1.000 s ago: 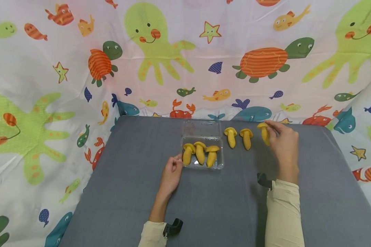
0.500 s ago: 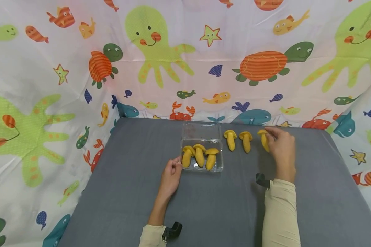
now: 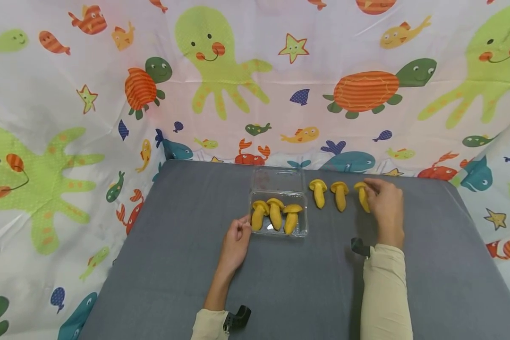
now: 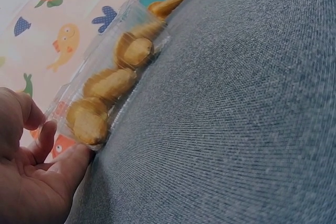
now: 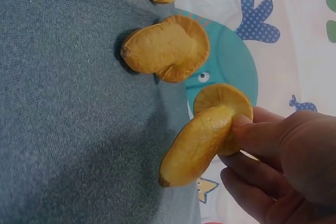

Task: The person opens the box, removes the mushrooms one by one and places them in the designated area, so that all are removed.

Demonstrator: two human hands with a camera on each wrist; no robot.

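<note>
OK, R hand (image 3: 386, 200) first: thumb + fingertips drawn together in a pinch on the cap end of 1 yellow mushroom (image 3: 362, 197). Prob. got it there b/c the rim gives a thin edge to grip; leaves the stem free, slanting down twd the cloth. Can't tell if its tip touches.

L hand (image 3: 234, 243): fingers curled in, tips nearly meeting, w/ the near-left corner of the clear plastic box (image 3: 280, 234) betw. them. Looks like I'm steadying it, since it's light & would prob. slide. Lid (image 3: 278, 180) lies folded back on the far side, so the tray's uncovered.

Count: 3 mushrooms in the tray (image 3: 275, 217), side by side, caps away from me, prob. so all fit in 1 row. 2 more on the grey cloth (image 3: 301, 293), just R of the box: nearer one (image 3: 319, 194), then next one (image 3: 340, 196), apart, caps also away, maybe for easy reach. Plus the 1 in my fingers = 6 total. 1 box, 1 lid. Sea-animal curtain (image 3: 255, 71) behind.
</note>
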